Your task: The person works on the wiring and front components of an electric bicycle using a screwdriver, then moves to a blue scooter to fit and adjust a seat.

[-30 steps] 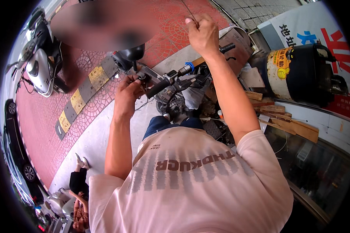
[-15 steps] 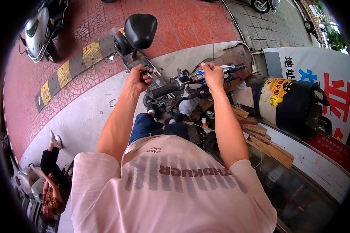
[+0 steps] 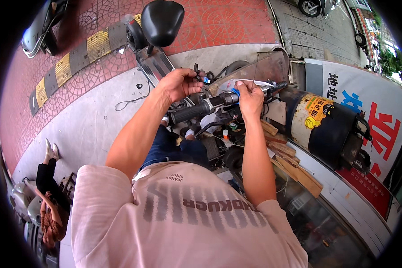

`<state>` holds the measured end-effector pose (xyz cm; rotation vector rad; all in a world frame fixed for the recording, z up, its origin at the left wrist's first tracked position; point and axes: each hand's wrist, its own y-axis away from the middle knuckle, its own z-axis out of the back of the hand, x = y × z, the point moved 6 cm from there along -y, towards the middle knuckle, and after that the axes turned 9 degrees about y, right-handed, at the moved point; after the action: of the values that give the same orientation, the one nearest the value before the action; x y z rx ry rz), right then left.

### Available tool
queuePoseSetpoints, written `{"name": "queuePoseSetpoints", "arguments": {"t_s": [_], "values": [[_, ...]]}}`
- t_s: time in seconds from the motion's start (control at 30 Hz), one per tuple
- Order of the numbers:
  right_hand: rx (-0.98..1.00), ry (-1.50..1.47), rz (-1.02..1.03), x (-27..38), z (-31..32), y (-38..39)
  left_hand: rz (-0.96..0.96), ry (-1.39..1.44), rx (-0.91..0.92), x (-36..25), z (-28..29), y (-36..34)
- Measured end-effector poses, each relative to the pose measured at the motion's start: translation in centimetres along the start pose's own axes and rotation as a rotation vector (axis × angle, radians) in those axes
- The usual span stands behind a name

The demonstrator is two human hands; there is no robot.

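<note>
My left hand (image 3: 180, 85) is raised above the handlebar grip (image 3: 187, 113), fingers closed on a small black part (image 3: 196, 70) with a blue bit at its end. My right hand (image 3: 250, 96) pinches a thin wire or rod (image 3: 255, 67) standing up from its fingers, at the blue band on the scooter's handlebar (image 3: 226, 99). The handlebar lies crosswise below both hands, with a brake lever (image 3: 212, 124) under it. Behind it are the scooter's frame (image 3: 156, 64) and black seat (image 3: 163, 23).
A striped speed bump (image 3: 78, 67) crosses the red paving. To the right are a dark cylindrical tank (image 3: 326, 136), a signboard (image 3: 353, 78) and wooden boards (image 3: 299, 174). At lower left a person (image 3: 51, 205) is among parked scooters (image 3: 24, 201). A loose cable (image 3: 127, 102) lies on the concrete.
My right hand has come down from high up to the blue band on the handlebar. My left hand has moved right and slightly up with the small part. The view has shifted.
</note>
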<state>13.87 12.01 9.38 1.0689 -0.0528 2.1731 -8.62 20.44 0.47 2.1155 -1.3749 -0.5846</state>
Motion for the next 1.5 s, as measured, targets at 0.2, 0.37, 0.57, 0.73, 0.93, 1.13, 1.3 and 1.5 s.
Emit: {"name": "queuePoseSetpoints", "arguments": {"t_s": [0.2,0.37,0.57,0.73,0.93,1.13,1.3,1.5], "values": [[-0.033,0.152,0.062,0.3,-0.4,0.0,0.086,0.008,0.032,1.2,1.8,-0.5],[-0.046,0.139,0.079,0.5,-0.7,0.0,0.053,-0.021,0.016,0.7,1.9,-0.6],[-0.040,0.132,0.057,0.7,-0.7,0.1,0.048,-0.027,-0.032,0.5,2.1,-0.7],[-0.021,0.237,0.087,1.5,-0.7,0.2,-0.009,-0.083,-0.016,0.3,0.8,-0.2],[-0.062,0.259,0.150,2.0,-0.5,0.2,-0.044,-0.191,-0.045,-0.5,0.7,-0.4],[-0.043,0.263,0.132,2.1,-0.5,0.3,-0.072,-0.419,-0.012,-1.2,-0.7,-0.4],[-0.028,0.291,0.121,2.4,-0.5,0.5,-0.030,-0.674,0.020,-1.9,-2.1,-1.4],[-0.023,0.300,0.142,2.9,-0.3,0.6,-0.031,-0.505,0.109,-1.6,-1.5,-2.0]]}}
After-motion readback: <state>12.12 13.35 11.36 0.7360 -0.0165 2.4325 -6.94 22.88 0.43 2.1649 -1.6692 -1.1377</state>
